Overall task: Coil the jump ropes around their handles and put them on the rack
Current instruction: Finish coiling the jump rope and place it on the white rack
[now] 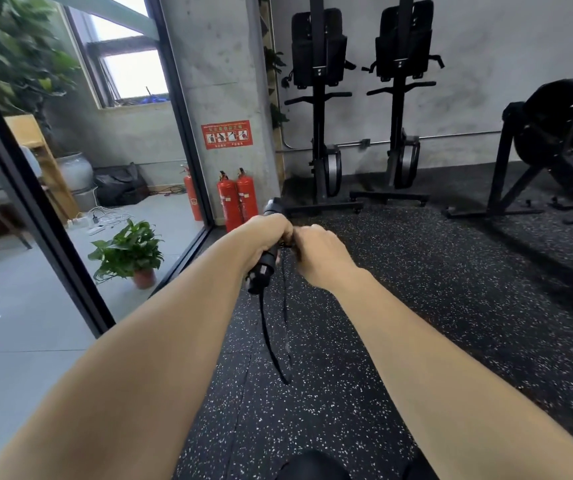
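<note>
Pointing up and away, near-upright handles (265,268) in left hand (268,231), right hand (319,254) pinching rope (265,327) beside.

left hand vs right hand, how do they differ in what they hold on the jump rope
The left hand wraps round the thick black handles, whose ends stick out above and below its fist; the right hand seems to pinch only the thin rope beside them. The left hand sits slightly higher in the head view than the right hand. Both have curled fingers and nearly touch, with the rope's loop hanging below them.
</note>
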Tool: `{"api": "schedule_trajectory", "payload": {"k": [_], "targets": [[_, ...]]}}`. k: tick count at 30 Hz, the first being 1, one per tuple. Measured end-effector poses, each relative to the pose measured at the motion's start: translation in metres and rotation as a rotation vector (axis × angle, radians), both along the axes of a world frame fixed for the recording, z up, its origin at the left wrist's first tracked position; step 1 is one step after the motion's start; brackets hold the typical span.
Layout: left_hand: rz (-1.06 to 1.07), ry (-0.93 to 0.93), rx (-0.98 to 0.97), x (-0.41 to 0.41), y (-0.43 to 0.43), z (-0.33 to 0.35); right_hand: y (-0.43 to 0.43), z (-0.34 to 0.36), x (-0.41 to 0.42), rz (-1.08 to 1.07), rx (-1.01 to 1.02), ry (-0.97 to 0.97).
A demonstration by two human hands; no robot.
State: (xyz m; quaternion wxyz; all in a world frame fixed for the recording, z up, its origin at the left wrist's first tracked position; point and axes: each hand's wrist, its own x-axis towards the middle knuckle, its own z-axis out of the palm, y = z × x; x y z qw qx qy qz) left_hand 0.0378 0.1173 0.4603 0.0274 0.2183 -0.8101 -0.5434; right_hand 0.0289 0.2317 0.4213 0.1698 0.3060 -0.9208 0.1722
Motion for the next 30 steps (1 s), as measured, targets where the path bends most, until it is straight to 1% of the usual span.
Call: {"api": "schedule_trajectory", "payload": {"k": [4, 6, 10, 15, 23, 24, 25, 27, 28, 29, 30], "targets": [[-0.036, -0.049, 0.099, 0.010, -0.002, 0.001, 0.001, -0.014, -0.002, -0.019, 0.222, 0.165], [-0.041, -0.082, 0.132, 0.011, 0.001, -0.001, -0.001, -0.020, -0.003, -0.038, 0.284, 0.151], [-0.040, -0.140, 0.200, 0.008, 0.001, -0.002, 0.006, -0.027, 0.000, -0.040, 0.322, 0.041], [-0.031, -0.162, 0.210, 0.005, 0.000, -0.002, 0.017, -0.035, 0.003, -0.032, 0.258, -0.232], [-0.003, -0.208, 0.179, 0.007, -0.007, -0.011, 0.023, -0.052, 0.001, 0.060, 0.286, -0.400], [0.005, -0.202, 0.167, 0.007, -0.008, -0.012, 0.023, -0.053, 0.000, 0.079, 0.245, -0.444], [0.012, -0.189, 0.159, 0.007, -0.009, -0.013, 0.023, -0.054, -0.001, 0.103, 0.153, -0.522], [0.035, -0.156, 0.155, 0.006, -0.013, -0.013, 0.025, -0.055, -0.001, 0.176, -0.155, -0.751], [0.041, -0.143, 0.156, 0.006, -0.014, -0.011, 0.026, -0.055, -0.001, 0.204, -0.316, -0.830], [0.042, -0.133, 0.159, 0.006, -0.015, -0.009, 0.028, -0.056, -0.002, 0.208, -0.436, -0.860], [0.042, -0.124, 0.160, 0.006, -0.016, -0.007, 0.029, -0.056, -0.003, 0.198, -0.503, -0.855]]}}
